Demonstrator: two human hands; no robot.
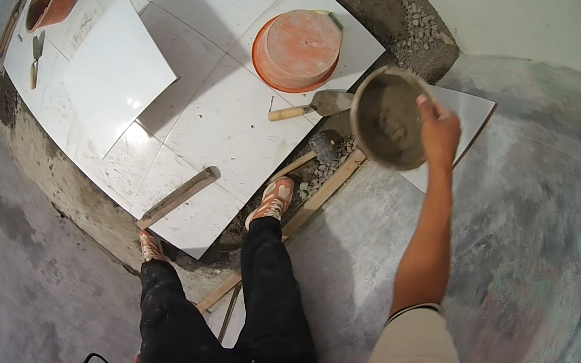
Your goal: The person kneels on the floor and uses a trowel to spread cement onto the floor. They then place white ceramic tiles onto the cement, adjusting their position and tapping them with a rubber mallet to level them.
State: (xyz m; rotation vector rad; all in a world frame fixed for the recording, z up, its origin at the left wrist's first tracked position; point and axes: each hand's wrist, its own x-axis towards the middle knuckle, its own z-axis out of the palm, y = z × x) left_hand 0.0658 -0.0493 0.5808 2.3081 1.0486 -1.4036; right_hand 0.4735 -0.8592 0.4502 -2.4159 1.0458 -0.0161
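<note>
My right hand [439, 129] is closed on the rim of a round grey bowl [361, 128]. Wet grey mortar [394, 114] coats its inside; how deep it lies, I cannot tell. Left of the bowl, a trowel [290, 113] with a wooden handle lies on the white tiles, its blade reaching toward the bowl. An upturned orange bucket [303, 47] stands just beyond the trowel. Below the bowl, a hammer [322, 147] with a wooden handle rests at the tiles' edge. My left hand does not show.
A loose white tile [114, 70] sits raised over the laid tiles [198, 117]. Farther left are a tipped orange bucket [59, 2] and a small trowel [35, 61]. Wood pieces [182, 195] lie by my feet. Another white tile [468, 115] is partly behind the bowl.
</note>
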